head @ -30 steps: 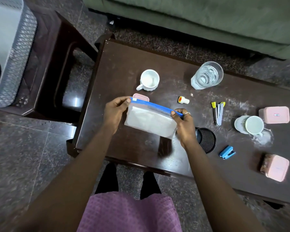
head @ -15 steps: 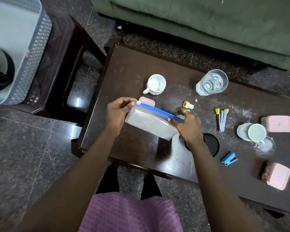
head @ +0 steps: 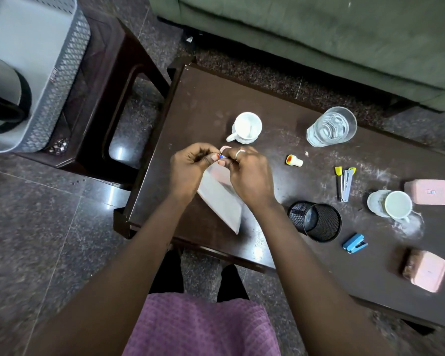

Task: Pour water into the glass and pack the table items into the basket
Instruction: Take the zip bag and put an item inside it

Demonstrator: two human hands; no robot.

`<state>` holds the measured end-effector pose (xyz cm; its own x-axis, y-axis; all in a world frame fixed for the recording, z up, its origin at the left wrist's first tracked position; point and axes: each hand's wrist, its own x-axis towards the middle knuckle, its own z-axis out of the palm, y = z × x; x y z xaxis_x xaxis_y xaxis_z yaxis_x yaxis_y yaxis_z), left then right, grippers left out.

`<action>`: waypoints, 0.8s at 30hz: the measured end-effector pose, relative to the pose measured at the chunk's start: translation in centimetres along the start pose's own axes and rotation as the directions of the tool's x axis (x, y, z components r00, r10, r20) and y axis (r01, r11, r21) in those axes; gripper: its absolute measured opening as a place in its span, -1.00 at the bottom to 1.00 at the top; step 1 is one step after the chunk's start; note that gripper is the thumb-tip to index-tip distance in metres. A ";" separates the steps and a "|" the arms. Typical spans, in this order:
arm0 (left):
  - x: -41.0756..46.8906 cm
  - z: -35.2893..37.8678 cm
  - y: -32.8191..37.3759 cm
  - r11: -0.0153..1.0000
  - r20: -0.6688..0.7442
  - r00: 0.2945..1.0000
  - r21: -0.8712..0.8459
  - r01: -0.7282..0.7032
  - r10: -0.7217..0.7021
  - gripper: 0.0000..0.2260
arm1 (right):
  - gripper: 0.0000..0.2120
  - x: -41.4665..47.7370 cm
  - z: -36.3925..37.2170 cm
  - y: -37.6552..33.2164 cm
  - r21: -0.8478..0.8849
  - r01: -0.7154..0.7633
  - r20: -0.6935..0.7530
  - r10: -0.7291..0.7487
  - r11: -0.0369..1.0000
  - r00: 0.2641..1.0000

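Observation:
A clear zip bag (head: 220, 201) with a blue seal hangs over the dark table (head: 211, 98). My left hand (head: 188, 170) and my right hand (head: 249, 176) are close together, both pinching the bag's top corner. A glass of water (head: 330, 127) stands at the back of the table. The grey basket (head: 39, 70) sits on a dark stool (head: 108, 55) at the far left, with a dark-handled item inside. A white mug (head: 246, 128) stands just beyond my hands, and a small pink item peeks out behind my fingers.
To the right lie a black mesh pen cup (head: 316, 222) on its side, a blue stapler (head: 354, 243), a staple remover (head: 346, 182), a small yellow cap (head: 294, 160), a second mug (head: 396, 204) and two pink boxes (head: 427, 191) (head: 427, 271). A green sofa (head: 319, 29) runs behind.
My right hand slid left along the blue seal until it met my left hand at the bag's corner. The bag now hangs tilted from that corner. The view shifted toward the basket.

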<state>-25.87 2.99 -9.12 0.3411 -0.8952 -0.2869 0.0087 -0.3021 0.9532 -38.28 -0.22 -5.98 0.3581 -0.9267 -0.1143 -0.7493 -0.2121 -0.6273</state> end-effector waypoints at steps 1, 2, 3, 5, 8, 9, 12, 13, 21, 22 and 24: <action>0.0 0.0 0.0 0.999 0.012 1.000 0.031 -0.008 0.008 -0.74 | -0.87 -0.1 0.0 0.1 -0.011 -0.012 -0.004 0.012 1.000 1.000; 0.0 0.0 -0.1 0.998 0.018 1.000 0.064 -0.021 0.020 -0.75 | -0.87 -0.1 0.0 0.3 -0.028 -0.032 0.005 0.032 0.999 0.999; 0.0 0.0 -0.1 0.995 0.020 0.999 0.093 -0.034 0.032 -0.77 | -0.87 -0.1 0.0 0.5 -0.050 -0.056 0.024 0.057 0.997 0.998; 0.2 0.0 0.0 0.991 0.010 0.999 0.126 -0.051 0.050 -0.79 | -0.87 -0.3 0.1 1.0 -0.077 -0.105 0.053 0.109 0.992 0.993; 1.1 -0.4 0.3 0.988 -0.039 0.998 0.149 -0.050 0.056 -0.81 | -0.84 -0.9 -0.1 2.0 -0.085 -0.187 0.081 0.194 0.979 0.978; 1.6 -0.7 0.4 0.987 -0.062 0.997 0.156 -0.040 0.050 -0.81 | -0.83 -1.2 -0.2 2.4 -0.094 -0.212 0.092 0.221 0.973 0.971; 3.3 -1.5 0.9 0.986 -0.100 0.994 0.168 -0.018 0.035 -0.82 | -0.86 -2.6 -0.6 4.0 -0.091 -0.301 0.128 0.311 0.949 0.942; 3.8 -1.7 1.1 0.984 -0.099 0.994 0.176 -0.019 0.037 -0.83 | -0.87 -3.1 -0.7 4.6 -0.080 -0.327 0.149 0.336 0.942 0.930; 6.0 -2.5 2.5 0.936 0.094 0.993 0.338 -0.097 0.069 -0.92 | -0.89 -4.7 -0.7 6.0 0.008 -0.400 0.348 0.373 0.916 0.860; 6.1 -2.4 2.7 0.937 0.101 0.992 0.336 -0.100 0.069 -0.91 | -0.87 -4.5 -0.6 5.9 0.039 -0.396 0.374 0.354 0.918 0.857; 6.4 -2.2 3.2 0.939 0.112 0.991 0.329 -0.101 0.068 -0.91 | -0.85 -4.0 -0.3 5.2 0.120 -0.384 0.371 0.318 0.915 0.872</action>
<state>-21.60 -2.94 -7.69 0.2331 -0.9447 -0.2307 -0.3352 -0.3008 0.8929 -43.80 2.23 -8.55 0.2812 -0.7607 -0.5851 -0.7564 0.1995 -0.6229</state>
